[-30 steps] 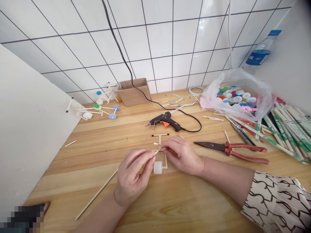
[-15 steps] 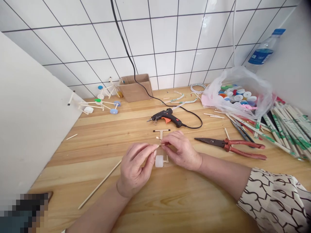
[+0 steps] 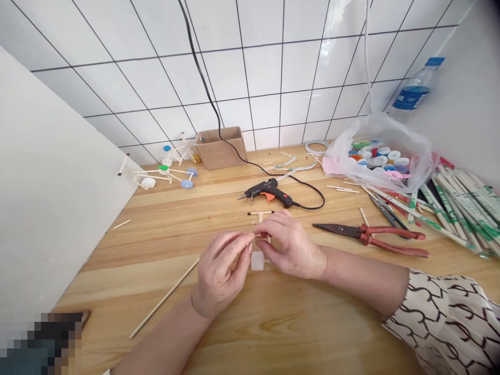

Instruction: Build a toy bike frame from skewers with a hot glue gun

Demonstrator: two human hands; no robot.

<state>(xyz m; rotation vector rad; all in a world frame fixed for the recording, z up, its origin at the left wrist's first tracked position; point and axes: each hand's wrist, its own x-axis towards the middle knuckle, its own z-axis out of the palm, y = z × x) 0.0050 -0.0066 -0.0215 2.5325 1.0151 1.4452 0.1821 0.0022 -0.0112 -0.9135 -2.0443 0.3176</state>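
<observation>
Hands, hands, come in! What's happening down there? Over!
Left hand pinching thin stick. Right hand close beside it, hiding part of stick frame. Glue gun lying beyond; pliers off right.

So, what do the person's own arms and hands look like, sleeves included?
The left hand and right hand wear no gloves, and no rings show on the visible fingers. The right sleeve is loose and cream, with a dark, winding line pattern. Only a sliver of pale left cuff shows, too little to judge.

head cam | from above | facing forward, down | near: left hand (image 3: 222, 273), right hand (image 3: 291, 247), worktop (image 3: 304, 317) | beyond: tiled wall (image 3: 261, 73)
</observation>
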